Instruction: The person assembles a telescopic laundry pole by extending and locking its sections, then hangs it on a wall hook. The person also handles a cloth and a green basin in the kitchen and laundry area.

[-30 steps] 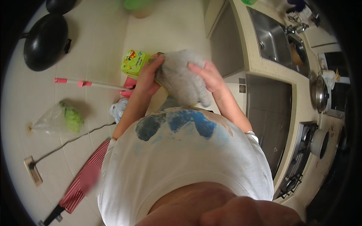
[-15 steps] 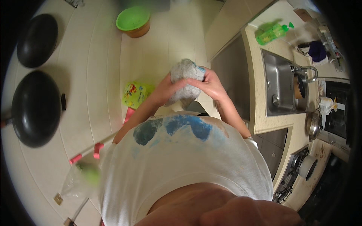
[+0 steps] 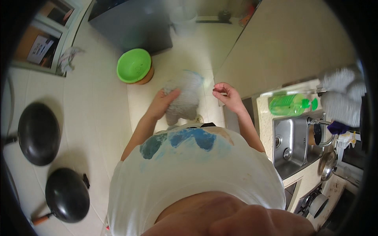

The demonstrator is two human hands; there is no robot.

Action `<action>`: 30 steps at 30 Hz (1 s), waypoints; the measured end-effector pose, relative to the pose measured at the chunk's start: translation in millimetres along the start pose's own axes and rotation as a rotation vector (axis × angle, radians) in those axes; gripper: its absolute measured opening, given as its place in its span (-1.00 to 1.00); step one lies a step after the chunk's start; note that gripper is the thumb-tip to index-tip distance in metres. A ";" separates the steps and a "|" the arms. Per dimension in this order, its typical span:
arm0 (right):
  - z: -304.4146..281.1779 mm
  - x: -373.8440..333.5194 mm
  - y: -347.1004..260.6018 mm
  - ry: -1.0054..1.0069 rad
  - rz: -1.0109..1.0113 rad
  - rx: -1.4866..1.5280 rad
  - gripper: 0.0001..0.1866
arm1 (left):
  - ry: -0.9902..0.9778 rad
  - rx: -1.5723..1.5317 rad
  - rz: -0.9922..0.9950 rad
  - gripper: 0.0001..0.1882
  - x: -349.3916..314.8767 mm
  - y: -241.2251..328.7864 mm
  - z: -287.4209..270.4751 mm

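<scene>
Pale tiled wall (image 3: 98, 126) fills the left of the frame, bearing two round black metal pans (image 3: 67, 194); pale tiled floor (image 3: 201, 59) lies at upper centre. At right, I note a rectangular stainless-steel sink (image 3: 289, 137) and a translucent green plastic pump bottle (image 3: 286, 105). A round lime-green plastic basin (image 3: 133, 65) rests at upper left of centre.

Grey, fuzzy-looking fabric piece (image 3: 185, 100), blurred, hangs at frame centre, in front of the white, blue-patched shirt (image 3: 197, 169). My left hand (image 3: 162, 103) grips its left side: thumb across the near face, other fingers hidden behind it. My right hand (image 3: 231, 98) stands apart, fingers loosely curled, thumb near them, nothing visible between.

Step in hand, as I judge it: one-handed handling of the fabric. Resuming a two-handed hold would call for closing the right fingers on its free right edge.
</scene>
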State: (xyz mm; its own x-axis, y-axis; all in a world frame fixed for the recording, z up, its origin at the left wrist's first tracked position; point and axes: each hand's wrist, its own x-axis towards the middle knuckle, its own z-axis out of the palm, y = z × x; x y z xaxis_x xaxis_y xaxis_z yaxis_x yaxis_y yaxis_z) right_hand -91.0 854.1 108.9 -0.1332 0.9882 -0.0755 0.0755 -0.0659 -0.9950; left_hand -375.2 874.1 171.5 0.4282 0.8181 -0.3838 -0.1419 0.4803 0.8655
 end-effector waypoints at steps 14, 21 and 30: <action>-59.7 214.4 11.7 0.191 0.305 -0.008 -0.73 | 0.537 0.687 0.658 -0.43 321.1 308.8 -221.3; -46.4 304.5 -3.7 0.336 0.480 0.046 -0.75 | 1.040 1.390 0.875 -0.34 487.4 399.4 -282.8; -105.7 388.8 24.7 0.369 0.586 -0.030 -0.76 | 0.341 1.100 0.914 -0.38 669.4 350.6 -206.7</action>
State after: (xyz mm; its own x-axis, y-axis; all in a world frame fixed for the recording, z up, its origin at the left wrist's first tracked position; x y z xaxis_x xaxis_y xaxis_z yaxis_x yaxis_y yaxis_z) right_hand -36.5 1251.3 62.0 0.2825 0.7734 -0.5675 0.0603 -0.6048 -0.7941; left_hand -322.8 1655.5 151.5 0.3160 0.8071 0.4988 0.5609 -0.5829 0.5879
